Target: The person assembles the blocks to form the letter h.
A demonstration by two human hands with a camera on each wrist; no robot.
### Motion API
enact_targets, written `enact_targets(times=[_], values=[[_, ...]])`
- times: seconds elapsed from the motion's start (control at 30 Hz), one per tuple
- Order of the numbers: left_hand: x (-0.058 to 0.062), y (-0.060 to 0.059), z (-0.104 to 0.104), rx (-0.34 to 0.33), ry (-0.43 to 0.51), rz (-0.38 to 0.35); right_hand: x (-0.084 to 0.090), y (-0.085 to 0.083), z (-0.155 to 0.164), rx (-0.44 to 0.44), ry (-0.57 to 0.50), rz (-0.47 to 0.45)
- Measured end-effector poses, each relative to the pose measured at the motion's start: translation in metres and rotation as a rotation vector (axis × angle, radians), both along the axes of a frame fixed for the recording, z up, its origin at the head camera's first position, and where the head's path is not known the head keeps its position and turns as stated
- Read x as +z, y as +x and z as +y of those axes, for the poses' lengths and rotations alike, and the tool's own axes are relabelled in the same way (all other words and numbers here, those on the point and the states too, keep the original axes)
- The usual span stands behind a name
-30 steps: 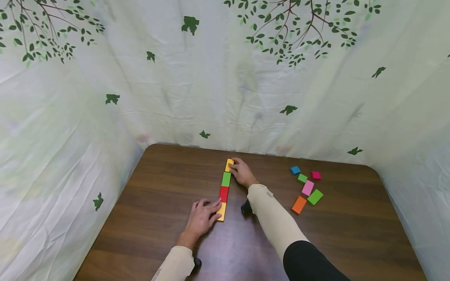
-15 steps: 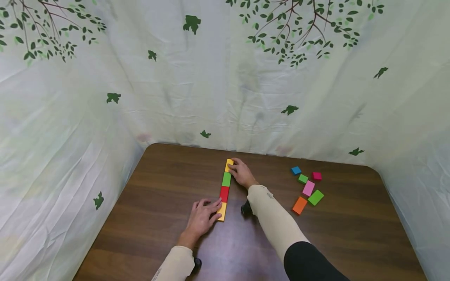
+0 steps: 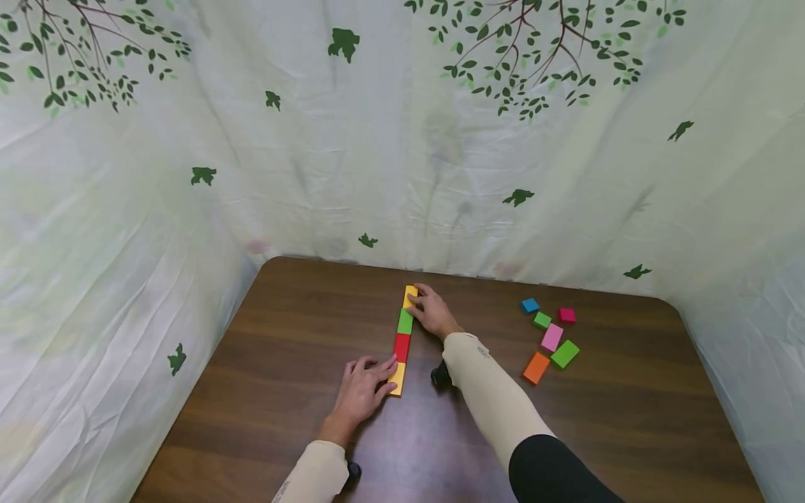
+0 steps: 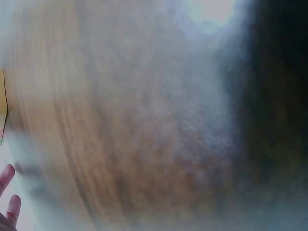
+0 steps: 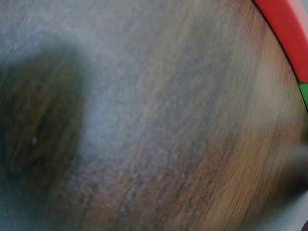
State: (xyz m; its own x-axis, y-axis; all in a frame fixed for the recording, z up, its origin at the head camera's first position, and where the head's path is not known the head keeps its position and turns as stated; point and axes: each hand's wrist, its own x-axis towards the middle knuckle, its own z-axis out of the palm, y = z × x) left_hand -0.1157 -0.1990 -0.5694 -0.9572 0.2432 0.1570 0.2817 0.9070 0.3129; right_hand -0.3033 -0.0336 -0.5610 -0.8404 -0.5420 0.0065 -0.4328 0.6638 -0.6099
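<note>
Four flat-lying blocks form a straight row on the table: a near yellow block [image 3: 397,381], a red block [image 3: 401,347], a green block [image 3: 405,321] and a far yellow block [image 3: 410,293]. My left hand [image 3: 358,391] lies to the row's left, its extended fingers and thumb touching the near yellow block around the red joint. From the right, my right hand [image 3: 435,312] holds the far yellow block between bent fingers and thumb, the thumb close to the green one. The right wrist view catches only the red block's edge; left fingertips [image 4: 13,207] show at the left wrist view's edge.
To the right lie loose blocks: blue [image 3: 530,305], small green [image 3: 542,320], crimson [image 3: 567,316], pink [image 3: 552,337], larger green [image 3: 564,354] and orange [image 3: 536,368]. A leaf-print curtain [image 3: 402,175] hangs behind the brown table [image 3: 302,307].
The right thumb has shifted slightly toward the green block. Otherwise both hands and the row hold their places.
</note>
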Motion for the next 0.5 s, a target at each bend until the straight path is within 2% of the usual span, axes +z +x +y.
enact_targets(times=[0.13,0.5], values=[[0.0006,-0.0001,-0.0002,-0.001,-0.008,0.012,-0.0006,0.0004,-0.0010,-0.001,-0.004,-0.010],[0.0013,0.0002,0.0001,0.004,0.004,-0.017,-0.0010,0.0024,-0.0016,-0.021,-0.009,-0.026]])
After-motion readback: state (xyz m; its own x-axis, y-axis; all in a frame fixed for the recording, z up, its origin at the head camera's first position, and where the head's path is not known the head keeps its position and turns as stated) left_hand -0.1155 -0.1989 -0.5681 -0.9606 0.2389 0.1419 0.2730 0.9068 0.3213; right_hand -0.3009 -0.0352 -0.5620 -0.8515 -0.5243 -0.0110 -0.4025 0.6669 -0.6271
